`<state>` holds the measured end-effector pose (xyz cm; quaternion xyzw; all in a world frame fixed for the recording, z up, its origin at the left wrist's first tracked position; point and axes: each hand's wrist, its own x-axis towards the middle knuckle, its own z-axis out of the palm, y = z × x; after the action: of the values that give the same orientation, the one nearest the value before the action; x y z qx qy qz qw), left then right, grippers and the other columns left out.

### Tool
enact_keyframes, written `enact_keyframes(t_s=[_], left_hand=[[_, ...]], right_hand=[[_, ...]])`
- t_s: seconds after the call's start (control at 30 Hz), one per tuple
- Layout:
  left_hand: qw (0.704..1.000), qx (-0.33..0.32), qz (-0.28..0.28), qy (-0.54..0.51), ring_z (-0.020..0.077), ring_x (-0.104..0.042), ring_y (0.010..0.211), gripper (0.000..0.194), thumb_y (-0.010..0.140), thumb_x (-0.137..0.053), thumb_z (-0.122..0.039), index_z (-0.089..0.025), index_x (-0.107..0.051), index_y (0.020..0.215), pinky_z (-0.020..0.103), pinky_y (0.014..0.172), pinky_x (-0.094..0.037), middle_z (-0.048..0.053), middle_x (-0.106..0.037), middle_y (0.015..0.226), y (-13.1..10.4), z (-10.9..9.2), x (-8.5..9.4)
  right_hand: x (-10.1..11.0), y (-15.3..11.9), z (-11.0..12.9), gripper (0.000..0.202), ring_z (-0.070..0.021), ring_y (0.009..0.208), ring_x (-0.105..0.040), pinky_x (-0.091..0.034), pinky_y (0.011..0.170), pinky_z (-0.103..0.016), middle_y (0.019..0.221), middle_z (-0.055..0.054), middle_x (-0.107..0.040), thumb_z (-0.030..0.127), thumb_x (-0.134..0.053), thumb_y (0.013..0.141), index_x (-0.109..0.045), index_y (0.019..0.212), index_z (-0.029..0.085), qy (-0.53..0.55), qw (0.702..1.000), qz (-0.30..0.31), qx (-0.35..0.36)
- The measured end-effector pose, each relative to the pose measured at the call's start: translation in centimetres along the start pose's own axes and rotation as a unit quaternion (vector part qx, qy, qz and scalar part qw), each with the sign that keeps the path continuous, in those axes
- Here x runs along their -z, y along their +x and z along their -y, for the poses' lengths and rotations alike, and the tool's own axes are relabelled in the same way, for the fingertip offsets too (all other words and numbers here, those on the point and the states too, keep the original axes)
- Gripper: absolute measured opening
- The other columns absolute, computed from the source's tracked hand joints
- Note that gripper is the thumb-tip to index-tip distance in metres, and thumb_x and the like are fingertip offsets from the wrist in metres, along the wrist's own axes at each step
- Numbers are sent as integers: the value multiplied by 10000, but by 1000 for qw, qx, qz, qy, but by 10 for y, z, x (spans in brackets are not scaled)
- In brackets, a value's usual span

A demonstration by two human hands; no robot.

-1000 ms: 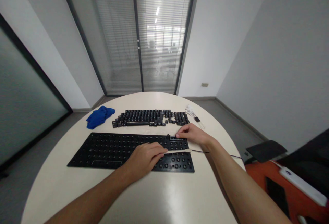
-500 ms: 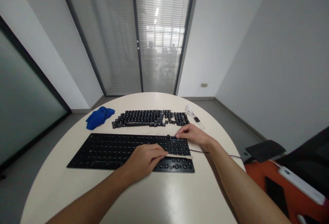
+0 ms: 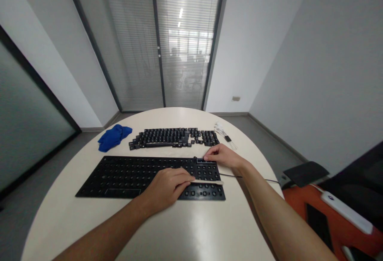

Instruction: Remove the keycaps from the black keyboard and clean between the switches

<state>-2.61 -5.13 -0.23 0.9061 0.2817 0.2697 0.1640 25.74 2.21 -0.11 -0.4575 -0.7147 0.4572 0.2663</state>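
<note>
A black keyboard (image 3: 131, 173) without its keycaps lies flat in front of me, switches bared. My left hand (image 3: 169, 185) rests over its right half, the fingers pinched on a slim pale stick (image 3: 208, 181). This stick reaches right across the number-pad switches, its far end wider, like a brush head; bristles are too small to make out. At the keyboard's far right corner my right hand (image 3: 223, 156) is closed, thumb on the top beside the indicator strip and the other fingers at the back edge. Behind lie the loose black keycaps (image 3: 164, 136), arranged in keyboard layout.
A crumpled blue cloth (image 3: 114, 137) lies at the back left of the round table (image 3: 167, 233). Clear plastic with wire ends and a small black piece (image 3: 228, 138) is at the back right. A cable (image 3: 230, 175) runs under my right forearm. An orange chair (image 3: 299, 205) holds a power strip (image 3: 347, 213).
Both hands and the pale stick keep nearly the same place on the keyboard. The whole view has shifted very slightly.
</note>
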Motion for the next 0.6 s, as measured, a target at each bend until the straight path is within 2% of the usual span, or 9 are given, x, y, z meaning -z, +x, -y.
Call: enact_keyframes(t_s=[0.13,0.6], left_hand=[[1000,12,1,-4,165,-674,917,242,990,-495,-195,-221,-706,1105,299,813,-517,34,-727,1048,-1,0,0],[999,-25,20,-16,175,-668,960,248,991,-480,-207,-210,-701,1103,308,861,-494,60,-732,1052,-1,-2,5]], right_hand=[[0,0,1,353,-198,763,-673,-495,749,-314,843,-81,-782,487,-781,735,-812,850,155,-1,1000,3,4],[0,2,1,369,-199,763,-672,-498,750,-318,834,-72,-780,508,-785,718,-811,847,163,-1,1000,7,-2]])
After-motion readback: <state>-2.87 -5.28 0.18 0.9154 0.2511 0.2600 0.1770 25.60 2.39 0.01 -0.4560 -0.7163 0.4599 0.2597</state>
